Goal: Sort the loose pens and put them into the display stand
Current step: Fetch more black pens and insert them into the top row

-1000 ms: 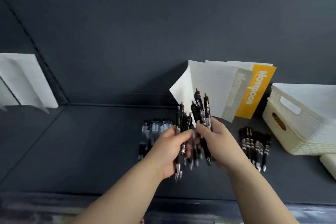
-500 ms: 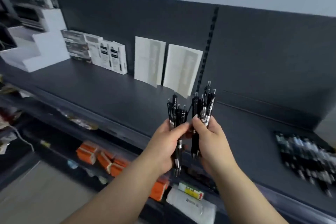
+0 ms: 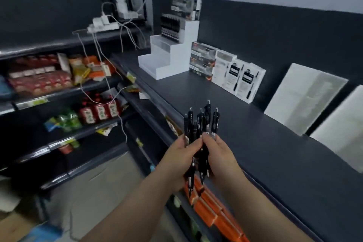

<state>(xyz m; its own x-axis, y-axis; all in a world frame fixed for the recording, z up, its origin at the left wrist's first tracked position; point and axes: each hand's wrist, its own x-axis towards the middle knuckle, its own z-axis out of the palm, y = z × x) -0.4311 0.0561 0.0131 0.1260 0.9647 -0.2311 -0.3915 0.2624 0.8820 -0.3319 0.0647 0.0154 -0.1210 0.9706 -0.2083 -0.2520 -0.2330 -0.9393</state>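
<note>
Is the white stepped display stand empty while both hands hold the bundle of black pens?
No: the head view shows dark pens in the top tier of the white stepped display stand. The left hand and right hand do hold the bundle of black pens.

White notebooks [image 3: 300, 96] lean against the dark back panel [image 3: 275, 35]; a power strip [image 3: 102, 27] sits above red snack packets [image 3: 39, 82]; orange boxes [image 3: 206, 212] lie lower down.

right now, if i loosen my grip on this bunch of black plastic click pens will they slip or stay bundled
Likely slip: the black plastic click pens stand upright, loose, pinched mid-barrel only by the left hand and right hand. Their tips sit at uneven heights, so single pens would probably slide out. Round barrels may roll on the flat dark shelf.
</note>
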